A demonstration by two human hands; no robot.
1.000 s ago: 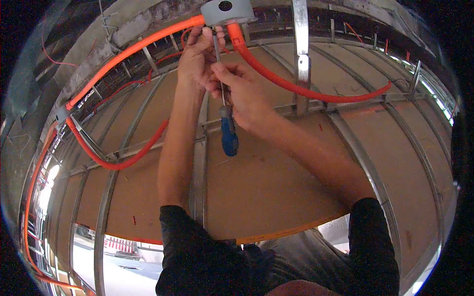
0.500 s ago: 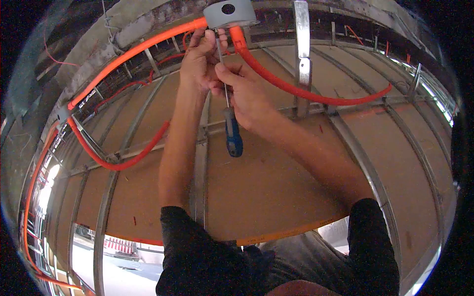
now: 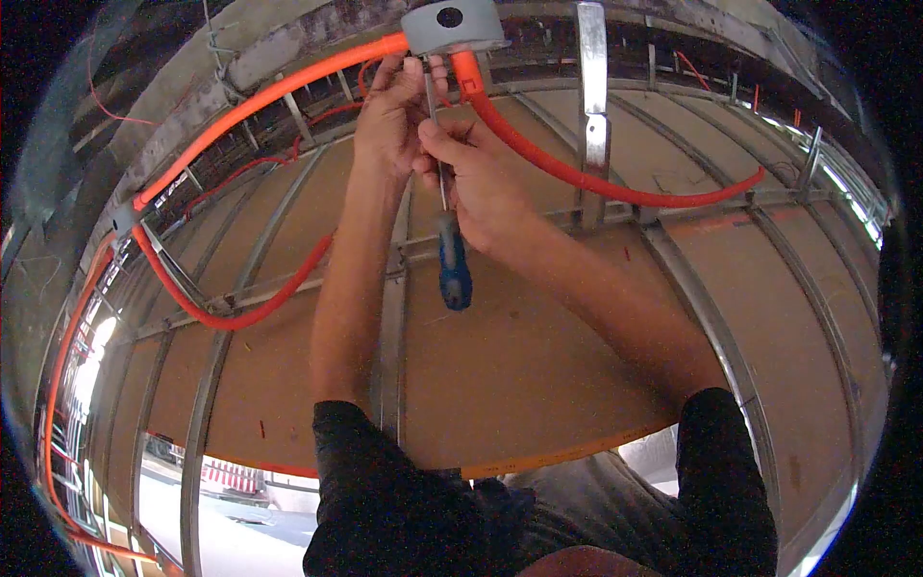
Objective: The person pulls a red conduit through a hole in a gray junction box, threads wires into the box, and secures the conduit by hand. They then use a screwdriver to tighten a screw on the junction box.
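Overhead, a grey round junction box (image 3: 461, 29) with a dark round hole in its side is fixed under the beam. My left hand (image 3: 386, 120) is raised just beneath it, fingertips pinched around the upper shaft of a screwdriver (image 3: 455, 269). A small part at the tip cannot be made out. Lower down, my right hand (image 3: 476, 173) is closed on the same shaft, thumb in front. The blue handle hangs below my hands, pointing downward. An orange conduit (image 3: 288, 91) enters the box from the left, and a red corrugated conduit (image 3: 586, 183) curves away from its underside.
A shiny metal hanger strip (image 3: 593, 96) stands right of the box. Metal studs (image 3: 389, 337) cross brown boards (image 3: 538, 356) behind my arms. Further left, a smaller grey box (image 3: 123, 219) joins more orange conduit and a drooping red corrugated conduit (image 3: 240, 322).
The view has shifted very slightly, and the screwdriver's handle appears turned a little. Both hands keep nearly the same place and hold.
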